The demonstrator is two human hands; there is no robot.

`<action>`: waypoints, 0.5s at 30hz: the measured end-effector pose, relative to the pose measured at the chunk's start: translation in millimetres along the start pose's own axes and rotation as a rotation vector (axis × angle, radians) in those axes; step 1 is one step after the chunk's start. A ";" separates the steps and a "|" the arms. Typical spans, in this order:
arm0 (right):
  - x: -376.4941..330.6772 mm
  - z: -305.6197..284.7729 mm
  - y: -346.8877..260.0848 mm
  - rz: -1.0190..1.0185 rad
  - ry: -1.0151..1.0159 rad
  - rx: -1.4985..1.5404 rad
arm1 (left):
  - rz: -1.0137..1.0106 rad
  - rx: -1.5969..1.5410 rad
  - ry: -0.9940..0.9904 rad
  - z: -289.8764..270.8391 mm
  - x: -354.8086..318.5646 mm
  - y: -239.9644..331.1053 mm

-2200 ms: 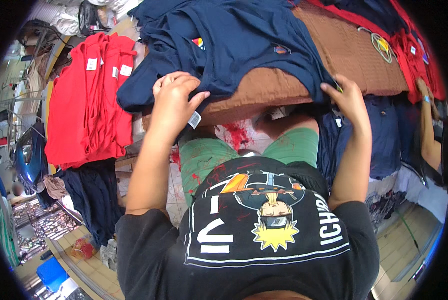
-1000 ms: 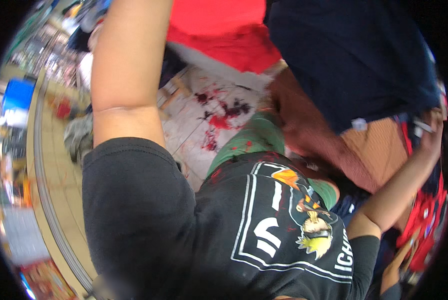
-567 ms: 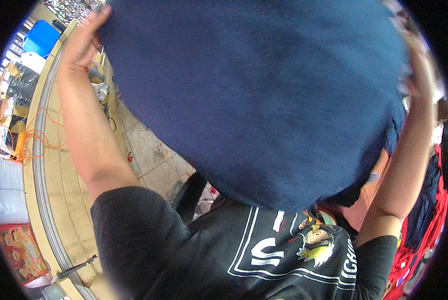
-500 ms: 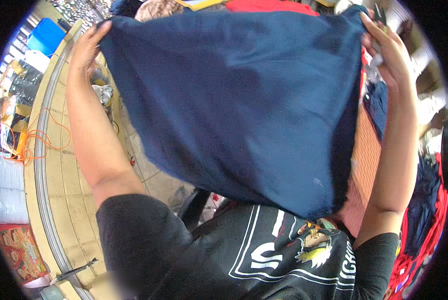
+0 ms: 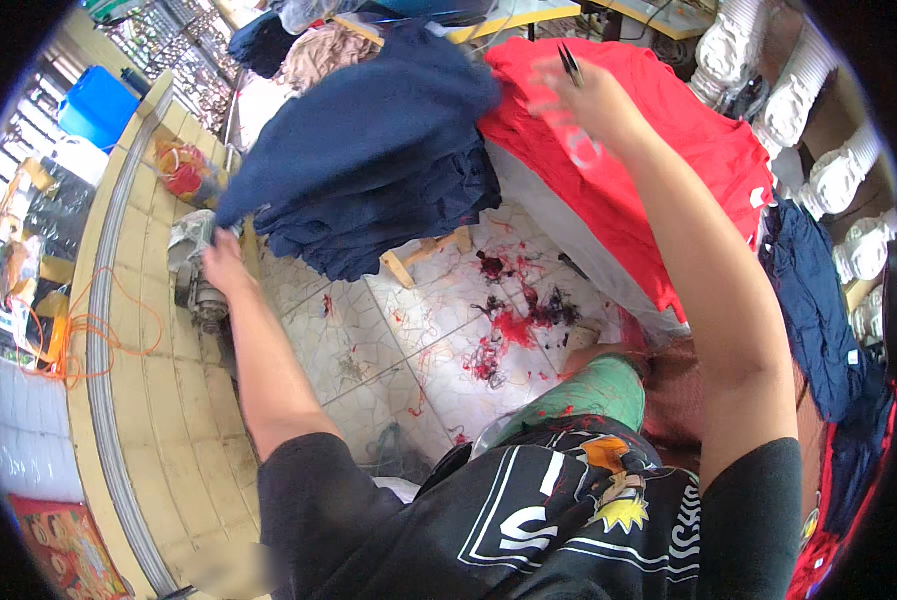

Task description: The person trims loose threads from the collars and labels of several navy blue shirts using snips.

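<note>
At the left, my left hand point(image 5: 226, 265) pinches a corner of a navy blue cloth piece point(image 5: 353, 125). The cloth lies draped and bunched over a stack of folded navy cloth point(image 5: 368, 220). Above a red cloth pile point(image 5: 648, 130), my right hand point(image 5: 593, 105) is blurred by motion. Small thread snips point(image 5: 570, 65) sit in it, their dark pointed blades sticking out past the fingers and a pale ring showing below the palm. The right fingers look partly spread and are off the navy cloth.
Red and dark thread scraps point(image 5: 528, 320) litter the tiled floor point(image 5: 368, 330). A yellowish ledge point(image 5: 158, 400) runs along my left, with an orange cord point(image 5: 78, 325) nearby. More navy garments point(image 5: 813, 300) hang at the right, beside white wrapped bundles point(image 5: 788, 100). A blue container point(image 5: 98, 105) stands far left.
The navy cloth, earlier stretched up between both hands, now lies over the navy stack. My right hand has let go of it and swung left; my left hand has come down, still holding a corner.
</note>
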State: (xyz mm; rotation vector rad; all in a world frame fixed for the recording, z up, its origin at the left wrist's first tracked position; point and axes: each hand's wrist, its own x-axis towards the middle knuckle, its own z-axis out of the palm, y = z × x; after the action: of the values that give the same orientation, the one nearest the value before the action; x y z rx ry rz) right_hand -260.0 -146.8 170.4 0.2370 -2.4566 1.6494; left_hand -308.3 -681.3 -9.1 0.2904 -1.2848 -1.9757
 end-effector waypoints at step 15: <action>-271.8 -285.9 -101.4 0.073 0.010 -1.177 | 0.514 0.521 0.076 189.9 -114.5 -5.5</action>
State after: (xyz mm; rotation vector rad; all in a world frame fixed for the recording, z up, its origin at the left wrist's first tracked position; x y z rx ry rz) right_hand 42.9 89.8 305.2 -0.0386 -2.9393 0.0178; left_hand -335.9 -470.0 52.6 0.2470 -1.6190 -1.1777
